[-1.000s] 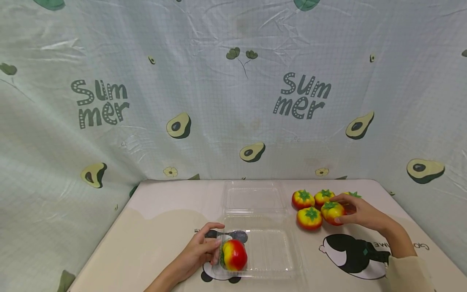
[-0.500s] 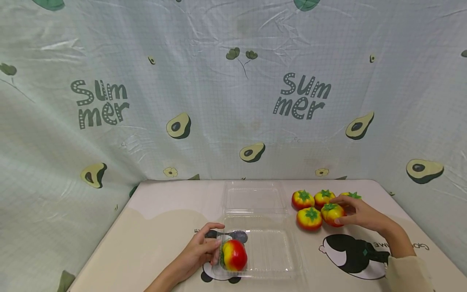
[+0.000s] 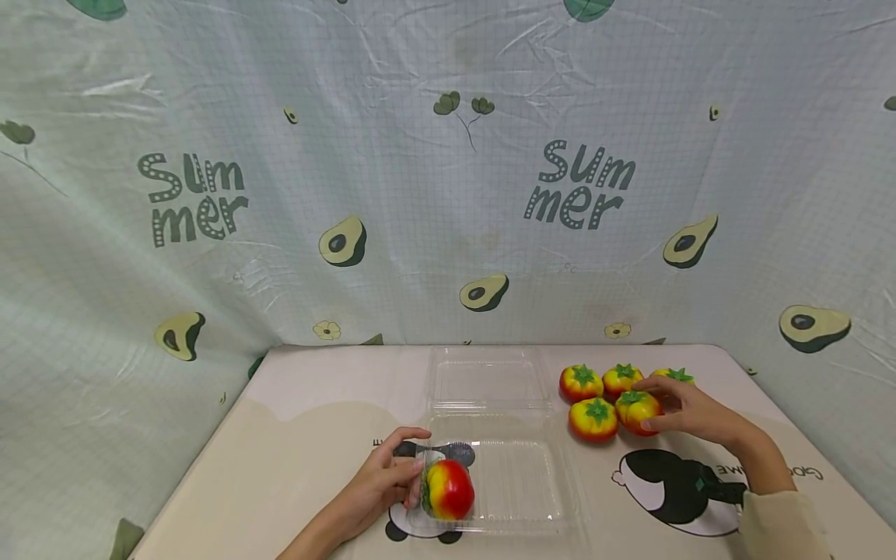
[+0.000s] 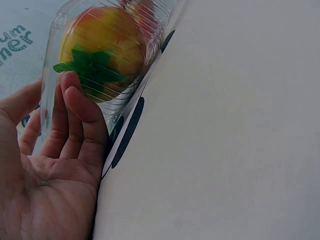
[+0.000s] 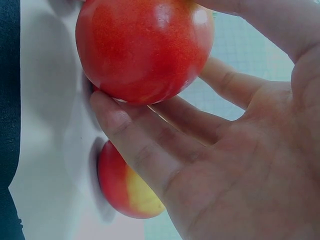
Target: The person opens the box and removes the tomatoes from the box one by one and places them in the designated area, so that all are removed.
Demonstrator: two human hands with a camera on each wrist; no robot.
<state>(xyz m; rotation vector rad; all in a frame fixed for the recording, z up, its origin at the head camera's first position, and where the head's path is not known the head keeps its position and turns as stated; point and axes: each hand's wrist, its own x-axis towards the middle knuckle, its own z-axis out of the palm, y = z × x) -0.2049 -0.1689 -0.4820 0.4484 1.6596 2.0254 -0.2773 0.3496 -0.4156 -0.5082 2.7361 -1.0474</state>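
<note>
My left hand (image 3: 381, 482) grips the left edge of a clear plastic clamshell box (image 3: 521, 474), whose lid (image 3: 490, 381) lies folded back. In the left wrist view my curled fingers lie against the box's ribbed wall. Inside, at the left end, one red-and-yellow toy tomato (image 3: 450, 490) lies on its side, green leaves toward that hand. On the right, my right hand (image 3: 693, 408) holds another toy tomato (image 3: 638, 411) between thumb and fingers, leaves up. The right wrist view shows its red side (image 5: 145, 50) against my fingers.
Several more toy tomatoes stand by the right hand: a front one (image 3: 593, 420), two behind (image 3: 582, 383), and one partly hidden (image 3: 673, 376) beyond my fingers. A printed mat (image 3: 294, 467) covers the table. A patterned curtain (image 3: 420, 194) hangs behind.
The toy tomato in my right hand has shifted very slightly toward the front edge. My left hand and the box have stayed still.
</note>
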